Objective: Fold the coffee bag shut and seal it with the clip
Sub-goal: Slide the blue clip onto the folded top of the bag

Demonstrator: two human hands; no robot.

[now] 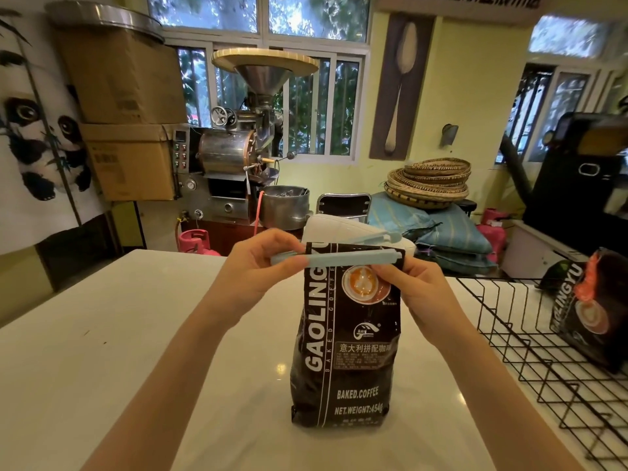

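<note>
A dark brown coffee bag stands upright on the white table, its top folded flat. A long pale blue clip lies across the folded top, its front bar over the bag's face and its back bar rising behind the bag toward a hinge at the right. My left hand pinches the clip's left end, which sticks out past the bag. My right hand holds the bag's upper right edge at the clip's right end.
A black wire rack sits on the table at the right, with a second coffee bag leaning in it. Behind the table stand a metal coffee roaster, cardboard boxes, stacked woven baskets and sacks.
</note>
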